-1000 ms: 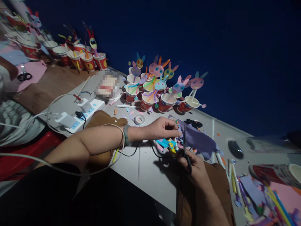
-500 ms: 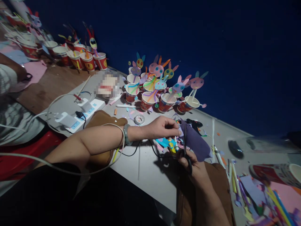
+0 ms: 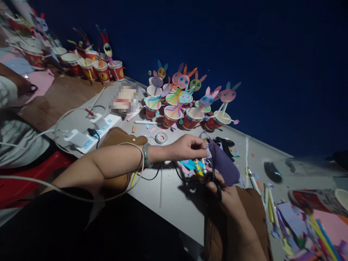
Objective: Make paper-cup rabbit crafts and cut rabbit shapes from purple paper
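My left hand (image 3: 189,146) pinches the left edge of a purple sheet of paper (image 3: 224,163) above the table. In my right hand (image 3: 224,188) is a pair of dark-handled scissors (image 3: 218,188), fingers through the loops. The blades point up and away, lying along the paper's left side close to my left fingertips; whether they are apart I cannot tell. Under the hands lie blue paper scraps (image 3: 190,165) and a yellow marker (image 3: 199,169).
Beyond my hands stand several red paper cups (image 3: 172,117) with paper rabbit figures. A white power strip (image 3: 102,132) and charging cable lie left, near another person's arm (image 3: 13,81). A roll of tape (image 3: 161,137) sits mid-table. Paper scraps and pens (image 3: 322,232) crowd the right.
The purple paper has turned slightly, its lower right end shifting a little to the left. Both hands stay in nearly the same place.
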A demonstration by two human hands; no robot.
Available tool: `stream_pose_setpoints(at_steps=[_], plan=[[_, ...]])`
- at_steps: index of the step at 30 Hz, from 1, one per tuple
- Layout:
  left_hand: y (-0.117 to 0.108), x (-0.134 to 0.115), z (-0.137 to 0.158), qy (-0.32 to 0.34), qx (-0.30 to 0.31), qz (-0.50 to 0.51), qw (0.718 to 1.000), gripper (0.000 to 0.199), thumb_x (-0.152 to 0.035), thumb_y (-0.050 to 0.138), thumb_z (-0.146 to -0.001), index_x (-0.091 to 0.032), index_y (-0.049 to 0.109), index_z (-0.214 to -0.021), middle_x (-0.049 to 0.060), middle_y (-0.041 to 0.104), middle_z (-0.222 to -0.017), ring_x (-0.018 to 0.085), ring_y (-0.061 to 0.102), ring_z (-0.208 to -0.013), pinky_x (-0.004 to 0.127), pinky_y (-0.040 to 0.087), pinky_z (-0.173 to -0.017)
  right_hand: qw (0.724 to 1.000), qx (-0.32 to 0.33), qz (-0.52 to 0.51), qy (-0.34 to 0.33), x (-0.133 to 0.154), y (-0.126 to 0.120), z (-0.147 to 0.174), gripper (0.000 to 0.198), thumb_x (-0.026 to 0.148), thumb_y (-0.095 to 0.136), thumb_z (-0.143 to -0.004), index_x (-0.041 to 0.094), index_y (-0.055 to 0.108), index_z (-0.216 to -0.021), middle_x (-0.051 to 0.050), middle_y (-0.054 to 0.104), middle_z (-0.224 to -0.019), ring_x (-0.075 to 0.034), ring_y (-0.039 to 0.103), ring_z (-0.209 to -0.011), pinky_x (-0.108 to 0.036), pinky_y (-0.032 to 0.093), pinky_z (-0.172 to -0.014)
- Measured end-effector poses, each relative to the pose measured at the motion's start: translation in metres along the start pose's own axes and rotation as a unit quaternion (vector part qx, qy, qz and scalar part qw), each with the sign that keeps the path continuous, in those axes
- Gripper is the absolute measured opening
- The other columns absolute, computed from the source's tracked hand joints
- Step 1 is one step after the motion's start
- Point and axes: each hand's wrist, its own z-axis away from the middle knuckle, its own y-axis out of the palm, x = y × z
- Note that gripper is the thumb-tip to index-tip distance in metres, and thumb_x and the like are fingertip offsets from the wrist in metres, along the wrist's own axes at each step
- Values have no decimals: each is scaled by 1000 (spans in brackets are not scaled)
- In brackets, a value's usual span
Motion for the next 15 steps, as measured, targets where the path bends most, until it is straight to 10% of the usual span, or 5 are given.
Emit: stream_pose_setpoints(at_steps=[15], plan=[[-2, 5, -1, 33, -2, -1, 999, 26, -34, 69, -74, -13, 56, -65, -5, 52, -57, 5, 47, -53, 21, 37, -54, 1000, 13, -17, 15, -14, -2, 4, 34, 46, 69, -71, 19, 53, -58, 0, 48, -57, -12, 41, -54, -23, 38, -48]])
